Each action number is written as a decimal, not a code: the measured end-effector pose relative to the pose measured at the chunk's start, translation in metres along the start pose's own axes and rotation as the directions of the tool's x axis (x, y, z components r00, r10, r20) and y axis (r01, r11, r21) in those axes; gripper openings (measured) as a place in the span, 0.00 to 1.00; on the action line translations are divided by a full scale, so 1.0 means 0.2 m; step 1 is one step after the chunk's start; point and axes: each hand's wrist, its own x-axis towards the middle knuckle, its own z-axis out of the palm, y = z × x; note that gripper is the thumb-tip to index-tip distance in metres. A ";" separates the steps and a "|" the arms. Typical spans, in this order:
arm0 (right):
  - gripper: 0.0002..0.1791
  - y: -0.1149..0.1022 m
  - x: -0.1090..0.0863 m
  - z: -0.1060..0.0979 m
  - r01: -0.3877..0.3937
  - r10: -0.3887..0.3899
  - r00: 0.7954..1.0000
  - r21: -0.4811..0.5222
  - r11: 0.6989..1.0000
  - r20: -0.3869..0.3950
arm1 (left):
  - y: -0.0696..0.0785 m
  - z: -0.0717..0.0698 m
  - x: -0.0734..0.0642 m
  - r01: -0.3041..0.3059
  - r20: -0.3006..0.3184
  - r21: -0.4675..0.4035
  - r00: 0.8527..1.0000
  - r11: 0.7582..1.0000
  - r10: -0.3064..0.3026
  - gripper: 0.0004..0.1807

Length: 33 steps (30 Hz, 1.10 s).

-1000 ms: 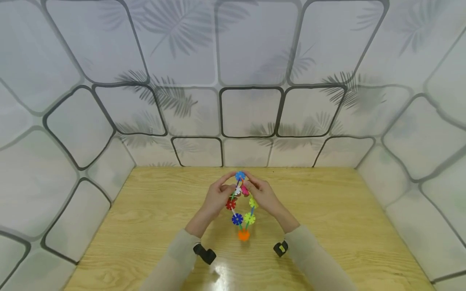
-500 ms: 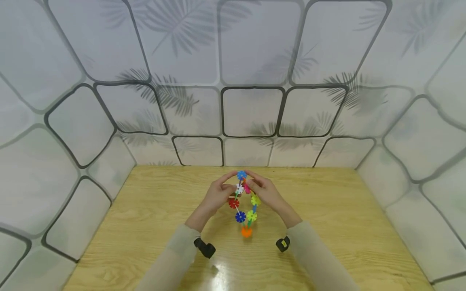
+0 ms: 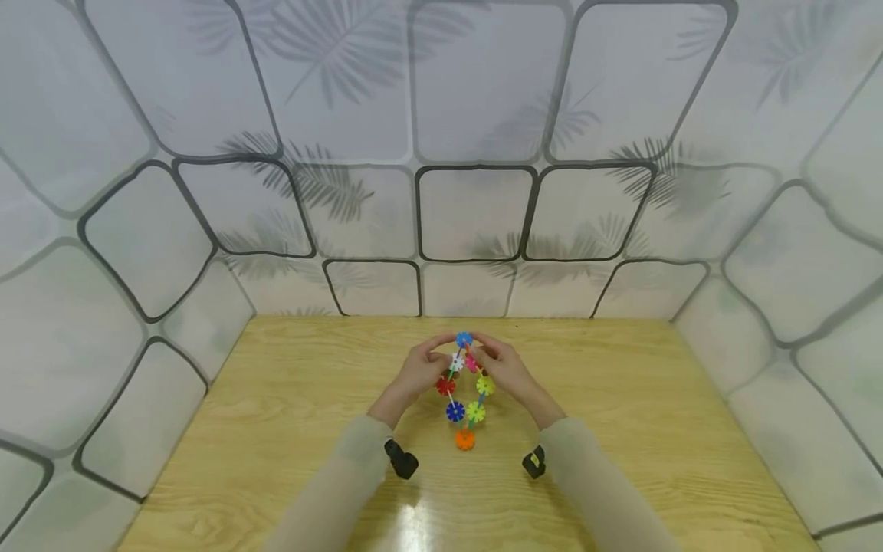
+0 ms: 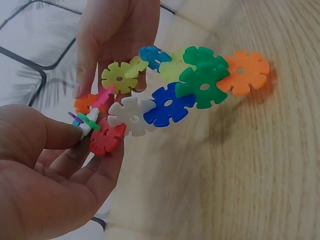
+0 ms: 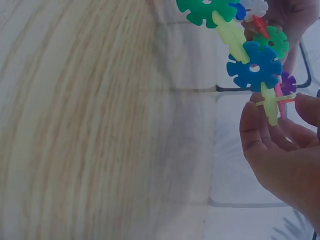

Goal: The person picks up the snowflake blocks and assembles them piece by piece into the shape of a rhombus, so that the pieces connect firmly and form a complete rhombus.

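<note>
A closed ring of interlocking plastic snowflake discs [image 3: 455, 412] hangs between both hands. Its light blue disc [image 3: 464, 339] is at the far end and its orange disc [image 4: 244, 73] at the end nearest the body. On the ring's left side, my left hand [image 3: 418, 373] pinches the links by the white disc [image 3: 457, 362], thumb against curled fingers. My right hand [image 3: 508, 371] pinches the opposite side near the pink disc [image 3: 472, 363] and the yellow disc [image 5: 270, 103]. Both index fingers reach to the light blue disc. Fingers partly hide the discs at the grip.
A wood-grain table [image 3: 276, 429] lies beneath the hands. Pale patterned panels [image 3: 476, 215] stand behind it and at both sides. Each wrist carries a small black camera [image 3: 401, 458].
The ring has shifted slightly to the right in the head view, and its orange end has turned flatter to view. The left hand has moved a little right; both hands keep their grip.
</note>
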 end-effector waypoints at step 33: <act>0.24 0.16 0.03 0.08 -0.067 0.052 0.996 -0.205 0.977 -0.076 | -0.19 0.07 0.04 -0.052 -0.076 0.278 0.994 0.959 0.076 0.15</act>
